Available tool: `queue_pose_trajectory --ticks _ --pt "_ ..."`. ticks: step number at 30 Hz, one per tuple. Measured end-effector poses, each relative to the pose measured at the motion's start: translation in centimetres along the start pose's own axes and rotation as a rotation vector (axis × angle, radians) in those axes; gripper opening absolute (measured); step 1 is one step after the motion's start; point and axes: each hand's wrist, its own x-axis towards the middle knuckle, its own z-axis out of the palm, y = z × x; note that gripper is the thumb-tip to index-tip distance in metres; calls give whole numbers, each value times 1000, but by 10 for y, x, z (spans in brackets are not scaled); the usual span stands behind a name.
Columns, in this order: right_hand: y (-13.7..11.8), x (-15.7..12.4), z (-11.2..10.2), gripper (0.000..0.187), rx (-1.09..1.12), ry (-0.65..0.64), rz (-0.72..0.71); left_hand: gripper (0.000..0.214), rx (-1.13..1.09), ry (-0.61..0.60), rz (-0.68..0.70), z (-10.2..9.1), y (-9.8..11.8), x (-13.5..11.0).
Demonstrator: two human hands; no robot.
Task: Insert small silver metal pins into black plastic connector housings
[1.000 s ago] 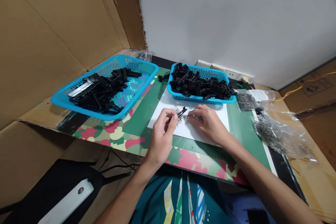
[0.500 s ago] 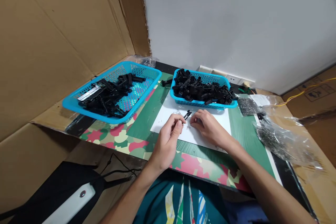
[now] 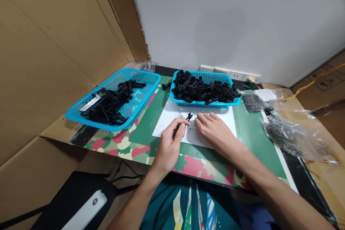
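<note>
My left hand (image 3: 169,143) pinches a small black plastic part (image 3: 189,116) and holds it just above a white sheet of paper (image 3: 167,122). Beside it my right hand (image 3: 214,131) rests on the sheet, fingertips curled down onto tiny metal pieces (image 3: 180,116) scattered there; what they pinch is too small to make out. Both hands work close together at the sheet's middle.
Behind the sheet a blue basket (image 3: 176,100) is heaped with black parts. A second blue basket (image 3: 78,113) stands left with black parts. Clear bags of small metal parts (image 3: 285,134) lie right. Cardboard walls rise left. A patterned mat (image 3: 118,143) covers the desk.
The head camera shifted, so the scene slid a little. My hands stay together on the sheet; the black part stays pinched in my left hand.
</note>
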Motion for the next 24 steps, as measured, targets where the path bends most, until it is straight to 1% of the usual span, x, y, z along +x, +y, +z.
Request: queue_pose_trajectory --ticks 3,8,16,20,24 --pt "-2 1 -3 19 -14 -11 -9 32 29 -3 -7 0 0 1" --pt "-5 6 0 15 -12 -25 9 34 74 -3 -25 -2 -1 4" --pt "-7 7 3 12 8 58 -11 38 107 3 -31 -5 -3 7" --pt "-6 8 4 13 32 54 3 38 117 3 -33 -5 -4 6" --pt "-10 13 11 14 4 59 -3 40 106 18 -31 -5 -5 6"
